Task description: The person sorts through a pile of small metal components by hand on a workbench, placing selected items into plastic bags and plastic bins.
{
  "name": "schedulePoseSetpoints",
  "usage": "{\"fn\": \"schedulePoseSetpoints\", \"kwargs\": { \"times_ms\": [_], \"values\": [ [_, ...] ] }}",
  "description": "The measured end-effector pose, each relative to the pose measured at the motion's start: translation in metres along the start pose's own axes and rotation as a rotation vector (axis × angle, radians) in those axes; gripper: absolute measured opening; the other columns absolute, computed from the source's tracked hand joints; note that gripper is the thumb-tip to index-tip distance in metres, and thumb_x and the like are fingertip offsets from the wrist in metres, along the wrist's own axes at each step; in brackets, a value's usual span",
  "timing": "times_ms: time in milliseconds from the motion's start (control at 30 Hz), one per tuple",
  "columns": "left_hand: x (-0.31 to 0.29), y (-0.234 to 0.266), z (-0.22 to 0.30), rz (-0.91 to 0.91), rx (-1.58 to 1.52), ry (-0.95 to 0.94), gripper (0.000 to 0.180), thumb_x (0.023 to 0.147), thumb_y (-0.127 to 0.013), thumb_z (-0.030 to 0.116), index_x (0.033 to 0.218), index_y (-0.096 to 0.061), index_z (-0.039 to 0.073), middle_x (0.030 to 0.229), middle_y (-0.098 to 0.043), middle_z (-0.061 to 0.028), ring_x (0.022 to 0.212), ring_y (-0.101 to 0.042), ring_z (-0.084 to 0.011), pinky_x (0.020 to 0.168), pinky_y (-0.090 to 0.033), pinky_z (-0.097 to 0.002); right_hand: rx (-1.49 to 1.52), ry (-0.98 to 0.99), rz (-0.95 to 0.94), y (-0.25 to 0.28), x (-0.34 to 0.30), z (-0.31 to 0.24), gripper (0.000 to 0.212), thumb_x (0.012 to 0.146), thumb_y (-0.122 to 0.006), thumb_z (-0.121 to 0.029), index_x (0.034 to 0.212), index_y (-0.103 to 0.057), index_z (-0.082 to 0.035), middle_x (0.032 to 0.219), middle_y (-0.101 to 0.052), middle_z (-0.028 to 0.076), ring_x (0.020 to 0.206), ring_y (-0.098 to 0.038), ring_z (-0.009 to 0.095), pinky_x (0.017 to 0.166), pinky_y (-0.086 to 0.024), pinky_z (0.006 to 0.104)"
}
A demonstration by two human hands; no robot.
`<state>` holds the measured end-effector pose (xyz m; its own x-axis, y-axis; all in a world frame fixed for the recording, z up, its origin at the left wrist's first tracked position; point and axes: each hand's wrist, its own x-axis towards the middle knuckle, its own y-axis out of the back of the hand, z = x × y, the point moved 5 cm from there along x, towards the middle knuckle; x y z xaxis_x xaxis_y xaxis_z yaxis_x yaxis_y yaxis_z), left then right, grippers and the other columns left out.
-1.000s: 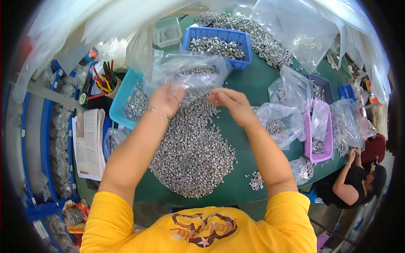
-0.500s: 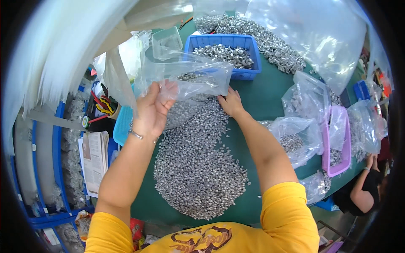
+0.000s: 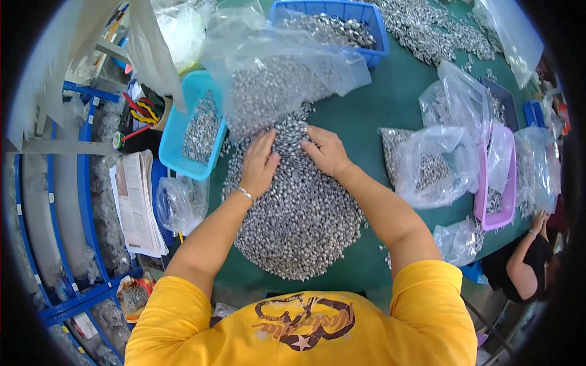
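Your left hand (image 3: 259,165) and right hand (image 3: 328,152), loosely open and gripping nothing, rest on silvery metal pieces (image 3: 299,226) heaped by the plastic bag (image 3: 268,85); you seem to be gathering, which next calls for cupped fingers.

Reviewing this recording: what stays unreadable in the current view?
All head view:
- Palms of the left hand and right hand: hidden, facing the pile of metal pieces.
- Single pieces' exact shape: too small.
- Far heap: cut by the upper edge.
- Co-worker's head: lost in dark lens rim.
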<state>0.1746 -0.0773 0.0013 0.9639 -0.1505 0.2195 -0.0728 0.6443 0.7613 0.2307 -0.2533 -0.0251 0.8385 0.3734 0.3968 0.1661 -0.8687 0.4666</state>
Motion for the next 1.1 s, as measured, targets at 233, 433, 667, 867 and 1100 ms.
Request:
{"fn": "schedulePoseSetpoints", "kwargs": {
  "times_ms": [233,433,667,867,1100],
  "values": [
    [-0.024,0.001,0.017,-0.066,-0.147,-0.041,0.038,0.093,-0.041,0.032,0.114,-0.057,0.005,0.120,-0.055,-0.0131,0.116,-0.045,-0.0343,0.099,-0.033,-0.0407,0.153,0.066,-0.137,-0.014,-0.042,-0.046,0.037,0.079,-0.062,-0.026,0.110,-0.060,-0.005,0.106,-0.060,0.019,0.096,-0.057,0.037,0.084,-0.046,0.0419],
    [-0.059,0.012,0.027,0.003,-0.317,-0.033,0.033,0.089,-0.048,0.028,0.102,-0.061,0.001,0.106,-0.058,-0.0143,0.100,-0.054,-0.0302,0.088,-0.041,-0.0383,-0.086,0.142,-0.180,-0.020,-0.073,-0.102,0.038,0.078,-0.061,-0.029,0.111,-0.060,-0.010,0.120,-0.055,0.015,0.109,-0.051,0.036,0.091,-0.040,0.0437],
    [-0.093,0.018,0.066,-0.016,-0.079,-0.173,0.018,0.080,-0.058,0.016,0.094,-0.065,0.005,0.106,-0.061,-0.0102,0.110,-0.051,-0.0334,0.093,-0.039,-0.0440,-0.024,0.137,-0.261,0.006,-0.113,-0.110,0.023,0.080,-0.060,-0.024,0.096,-0.065,-0.008,0.118,-0.055,0.015,0.117,-0.045,0.034,0.096,-0.035,0.0492],
    [-0.110,0.015,0.080,-0.048,0.018,-0.201,0.020,0.079,-0.061,0.015,0.097,-0.065,0.009,0.118,-0.057,-0.0089,0.116,-0.046,-0.0341,0.095,-0.036,-0.0463,-0.503,-0.315,0.152,0.072,-0.140,-0.024,0.030,0.079,-0.060,-0.011,0.108,-0.057,-0.004,0.124,-0.050,0.019,0.118,-0.044,0.037,0.098,-0.034,0.0481],
    [-0.119,0.008,0.074,0.004,0.160,-0.140,0.034,0.076,-0.062,0.016,0.111,-0.060,0.012,0.128,-0.049,-0.0091,0.116,-0.043,-0.0338,0.095,-0.035,-0.0459,-0.668,-0.292,0.198,0.093,-0.157,-0.041,0.038,0.077,-0.055,-0.002,0.115,-0.054,-0.001,0.126,-0.049,0.020,0.107,-0.050,0.039,0.091,-0.039,0.0461]
  ]
}}
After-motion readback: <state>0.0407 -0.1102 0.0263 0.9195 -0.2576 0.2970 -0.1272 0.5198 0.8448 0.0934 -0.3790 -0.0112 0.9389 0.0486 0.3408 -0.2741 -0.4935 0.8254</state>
